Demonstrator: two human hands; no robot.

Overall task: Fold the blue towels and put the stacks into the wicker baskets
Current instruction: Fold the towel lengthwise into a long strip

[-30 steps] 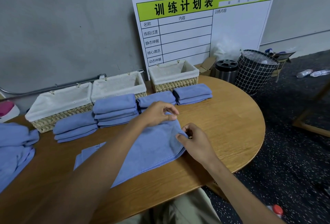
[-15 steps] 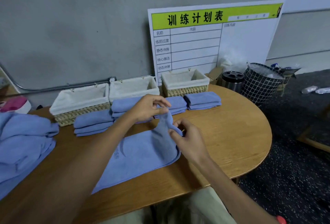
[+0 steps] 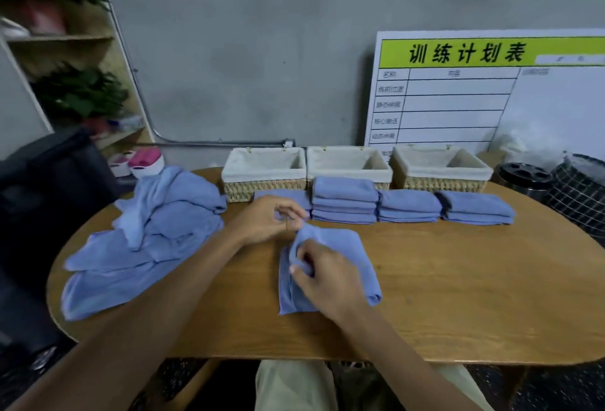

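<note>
1. Both hands are working one blue towel (image 3: 340,257) lying near the middle of the table (image 3: 458,296), towards its front edge.
2. Right hand (image 3: 330,279) is resting on the towel's left part, fingers curled and pinching a fold of cloth at its left edge.
3. Left hand (image 3: 271,219) is hovering just beyond the towel's far left corner, fingers curled; thumb and fingertips are appearing to pinch a bit of blue cloth, though motion blur is making the contact hard to confirm.
4. Towel under the hands is lying partly folded, roughly rectangular, its right front corner curling up.
5. Four folded stacks (image 3: 409,206) are sitting in a row behind the hands, along the table's far side; the leftmost is partly hidden behind the left hand.
6. Three wicker baskets (image 3: 348,166) with white liners are standing side by side at the far edge, just behind the stacks.
7. Unfolded towels (image 3: 157,230) are lying in a loose heap over the table's left end.
8. Whiteboard (image 3: 491,93) with a green header is leaning on the wall behind the right basket; a wire bin (image 3: 579,194) is standing off the table's far right corner.
</note>
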